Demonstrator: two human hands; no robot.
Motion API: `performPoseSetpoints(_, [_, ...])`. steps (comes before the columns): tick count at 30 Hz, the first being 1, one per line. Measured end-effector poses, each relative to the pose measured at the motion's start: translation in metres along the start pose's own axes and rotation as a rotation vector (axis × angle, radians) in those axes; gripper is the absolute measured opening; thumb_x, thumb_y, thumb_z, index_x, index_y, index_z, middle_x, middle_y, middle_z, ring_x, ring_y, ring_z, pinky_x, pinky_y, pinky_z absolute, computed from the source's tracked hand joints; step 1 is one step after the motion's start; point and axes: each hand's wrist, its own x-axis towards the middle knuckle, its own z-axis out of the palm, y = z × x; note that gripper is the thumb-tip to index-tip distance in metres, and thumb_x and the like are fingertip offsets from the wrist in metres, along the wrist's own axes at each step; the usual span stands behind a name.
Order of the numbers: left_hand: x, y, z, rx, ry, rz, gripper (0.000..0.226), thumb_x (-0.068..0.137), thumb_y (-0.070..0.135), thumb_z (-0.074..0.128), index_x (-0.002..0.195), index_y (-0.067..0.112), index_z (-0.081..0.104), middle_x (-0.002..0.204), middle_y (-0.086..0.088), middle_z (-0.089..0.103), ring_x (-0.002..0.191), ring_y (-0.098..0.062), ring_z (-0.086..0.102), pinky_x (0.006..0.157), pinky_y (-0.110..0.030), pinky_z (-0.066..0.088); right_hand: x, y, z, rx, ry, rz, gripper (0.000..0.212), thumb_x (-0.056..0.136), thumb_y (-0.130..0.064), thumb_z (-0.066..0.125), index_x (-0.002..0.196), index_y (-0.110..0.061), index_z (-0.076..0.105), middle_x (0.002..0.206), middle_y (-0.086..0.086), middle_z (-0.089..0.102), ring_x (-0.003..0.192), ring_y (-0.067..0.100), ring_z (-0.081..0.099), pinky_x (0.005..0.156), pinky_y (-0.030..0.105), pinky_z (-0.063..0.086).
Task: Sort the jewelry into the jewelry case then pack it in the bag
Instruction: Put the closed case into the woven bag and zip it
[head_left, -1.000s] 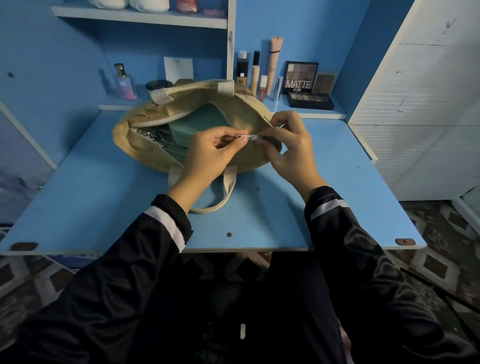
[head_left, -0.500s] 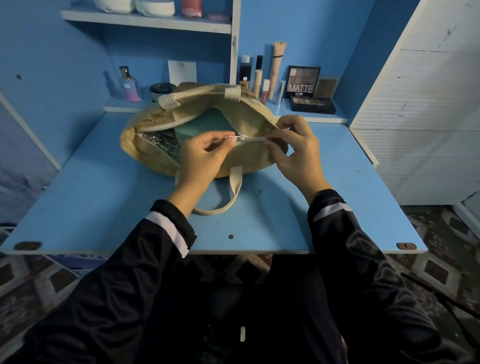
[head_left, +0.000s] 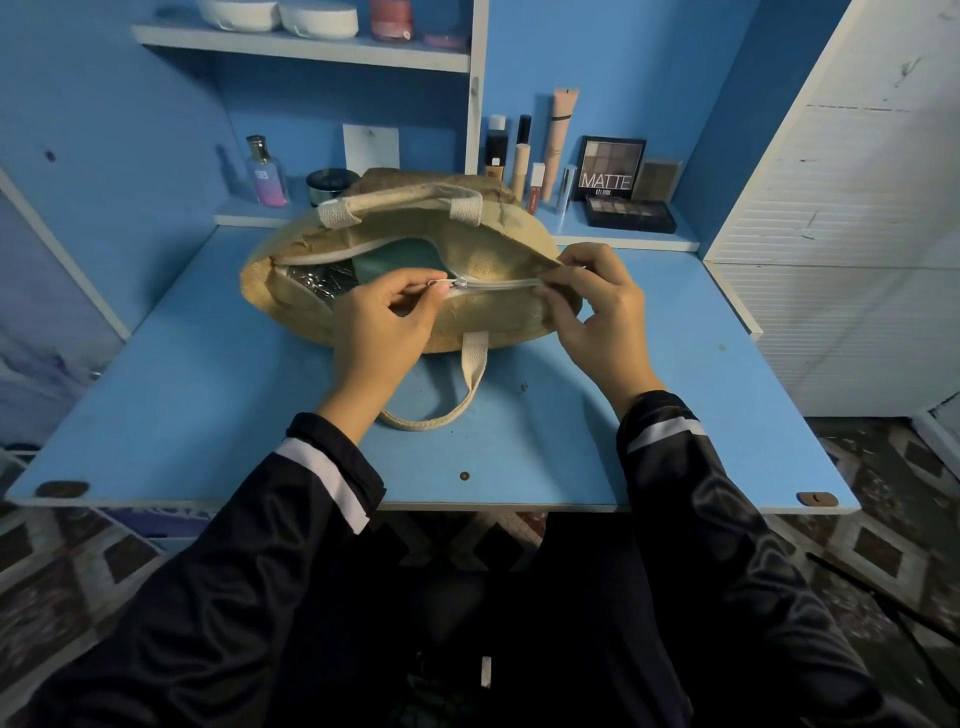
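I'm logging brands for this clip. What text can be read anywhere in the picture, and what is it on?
"MATTE": on the upright lid of the eyeshadow palette on the back ledge.
Small line under "MATTE": too small to read.
Mark on the perfume bottle: too blurred to read.
Labels on the makeup tubes: too small to read.
The bag: no text visible.

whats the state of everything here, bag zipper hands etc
bag: lying on the table, top partly open
zipper: closed along its right stretch, open to the left
jewelry case: inside the bag, partly visible
left hand: pinches the zipper pull
right hand: pinches the bag's zipper end
eyeshadow palette: open, lid upright
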Motion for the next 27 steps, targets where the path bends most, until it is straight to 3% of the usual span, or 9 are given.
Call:
performPoseSetpoints(6, [0.004, 0.006, -0.004, -0.035, -0.050, 0.018, 0.012, 0.087, 0.020, 0.075, 0.099, 0.019, 0.077, 0.085, 0.013, 0.073, 0.082, -0.003, 0.069, 0.076, -0.024, 0.057, -0.002, -0.005, 0.006, -0.120, 0.052, -0.071, 0.012, 0.090, -0.002, 0.063, 0.098, 0.003, 0.071, 0.103, 0.015, 0.057, 0.096, 0.023, 0.051, 0.087, 0.023, 0.043])
performPoseSetpoints(9, [0.010, 0.004, -0.007, -0.038, -0.078, 0.001, 0.012, 0.086, 0.019, 0.075, 0.097, 0.018, 0.078, 0.087, 0.007, 0.075, 0.084, -0.008, 0.070, 0.079, -0.032, 0.059, -0.006, -0.009, 0.009, -0.195, 0.082, -0.175, 0.016, 0.093, 0.000, 0.060, 0.105, 0.003, 0.070, 0.112, 0.007, 0.048, 0.098, 0.027, 0.049, 0.095, 0.016, 0.033])
performPoseSetpoints(12, [0.011, 0.005, -0.006, -0.056, -0.096, -0.017, 0.012, 0.085, 0.018, 0.075, 0.097, 0.017, 0.078, 0.088, 0.006, 0.075, 0.084, -0.008, 0.070, 0.080, -0.034, 0.059, -0.009, -0.014, 0.011, -0.237, 0.084, -0.246, 0.014, 0.092, 0.002, 0.061, 0.104, 0.004, 0.069, 0.114, 0.006, 0.047, 0.096, 0.029, 0.051, 0.093, 0.021, 0.036])
performPoseSetpoints(16, [0.010, 0.002, -0.006, -0.073, -0.112, -0.022, 0.012, 0.085, 0.017, 0.076, 0.096, 0.020, 0.077, 0.089, 0.007, 0.075, 0.086, -0.009, 0.070, 0.081, -0.034, 0.059, -0.014, -0.020, 0.020, -0.201, -0.018, -0.310, 0.016, 0.093, 0.001, 0.062, 0.108, 0.004, 0.067, 0.114, 0.014, 0.060, 0.102, 0.032, 0.057, 0.089, 0.036, 0.048])
performPoseSetpoints(20, [0.009, 0.003, -0.006, -0.108, -0.133, -0.017, 0.011, 0.085, 0.016, 0.075, 0.093, 0.024, 0.076, 0.088, 0.008, 0.075, 0.084, -0.009, 0.071, 0.080, -0.032, 0.059, -0.013, -0.021, 0.028, -0.160, -0.104, -0.242, 0.029, 0.094, -0.005, 0.061, 0.122, 0.001, 0.063, 0.121, 0.016, 0.062, 0.113, 0.026, 0.054, 0.103, 0.031, 0.042])
performPoseSetpoints(23, [0.009, 0.004, -0.008, -0.124, -0.166, -0.004, 0.013, 0.085, 0.014, 0.075, 0.091, 0.026, 0.075, 0.088, 0.010, 0.075, 0.084, -0.009, 0.071, 0.079, -0.030, 0.058, -0.012, -0.020, 0.035, -0.158, -0.062, -0.204, 0.029, 0.092, -0.004, 0.064, 0.120, 0.000, 0.065, 0.114, 0.015, 0.064, 0.107, 0.026, 0.054, 0.095, 0.033, 0.043])
performPoseSetpoints(27, [0.008, 0.003, -0.009, -0.133, -0.205, 0.001, 0.011, 0.085, 0.014, 0.075, 0.093, 0.021, 0.076, 0.089, 0.005, 0.076, 0.085, -0.013, 0.071, 0.079, -0.037, 0.059, -0.010, -0.017, 0.037, -0.128, -0.020, -0.138, 0.024, 0.089, 0.000, 0.065, 0.112, -0.001, 0.069, 0.100, 0.014, 0.066, 0.093, 0.029, 0.058, 0.082, 0.036, 0.047])
